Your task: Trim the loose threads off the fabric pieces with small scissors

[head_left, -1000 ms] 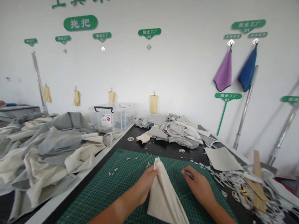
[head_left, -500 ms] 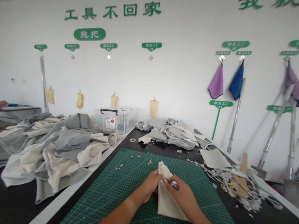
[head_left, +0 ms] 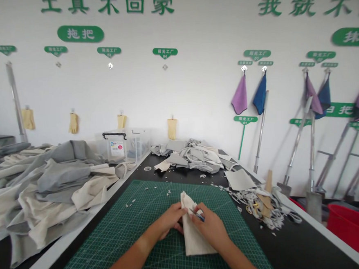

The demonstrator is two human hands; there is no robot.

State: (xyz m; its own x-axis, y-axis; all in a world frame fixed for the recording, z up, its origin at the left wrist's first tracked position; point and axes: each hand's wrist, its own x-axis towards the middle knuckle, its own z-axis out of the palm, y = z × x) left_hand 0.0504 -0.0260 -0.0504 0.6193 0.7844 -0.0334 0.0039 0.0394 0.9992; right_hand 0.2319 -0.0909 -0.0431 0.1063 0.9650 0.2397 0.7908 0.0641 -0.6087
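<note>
A folded piece of cream cloth (head_left: pixel 193 242) lies on the green cutting mat (head_left: pixel 134 232). My left hand (head_left: pixel 169 220) is closed on its upper left edge, near the pointed top. My right hand (head_left: pixel 209 226) rests on the cloth's right side and is closed on a small blue-handled tool (head_left: pixel 196 215), whose tip points at the top of the cloth. The two hands almost touch.
A heap of grey and cream fabric (head_left: pixel 44 189) covers the table at left. A clear plastic box (head_left: pixel 123 144) and more cut pieces (head_left: pixel 193 156) lie at the back. Scraps and strips (head_left: pixel 261 204) pile up at right. A red tub (head_left: pixel 353 227) stands beyond the table edge.
My right hand came in from the right onto the cloth with the tool and stays there. The cloth's top was drawn lower. The view swung to the right.
</note>
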